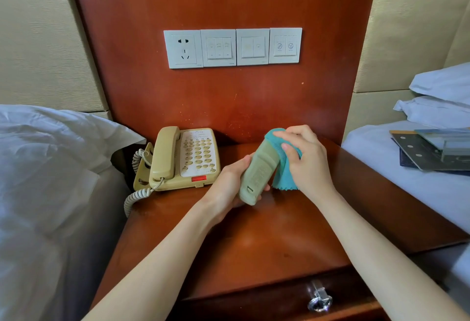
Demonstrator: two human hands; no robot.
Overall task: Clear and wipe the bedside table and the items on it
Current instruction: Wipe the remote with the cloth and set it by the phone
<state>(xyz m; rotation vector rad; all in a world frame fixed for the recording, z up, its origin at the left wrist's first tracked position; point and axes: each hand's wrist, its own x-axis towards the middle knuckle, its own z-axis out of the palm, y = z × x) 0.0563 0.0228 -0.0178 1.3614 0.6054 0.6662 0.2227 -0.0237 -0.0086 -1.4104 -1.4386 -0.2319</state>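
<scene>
My left hand point(229, 183) grips the lower end of a grey-green remote control point(258, 175), held tilted above the reddish wooden bedside table point(254, 239). Its back faces me. My right hand point(305, 158) holds a teal cloth point(282, 168) pressed over the remote's upper end, and part of the cloth hangs down beside the remote. A beige corded telephone point(185, 159) stands at the table's back left, handset on its cradle.
A bed with white linen point(50, 168) lies at the left. On the bed at the right, dark booklets and cards point(432, 150) rest near pillows point(442, 96). A wall panel carries a socket and switches point(232, 47). A metal drawer handle point(319, 297) sits in front.
</scene>
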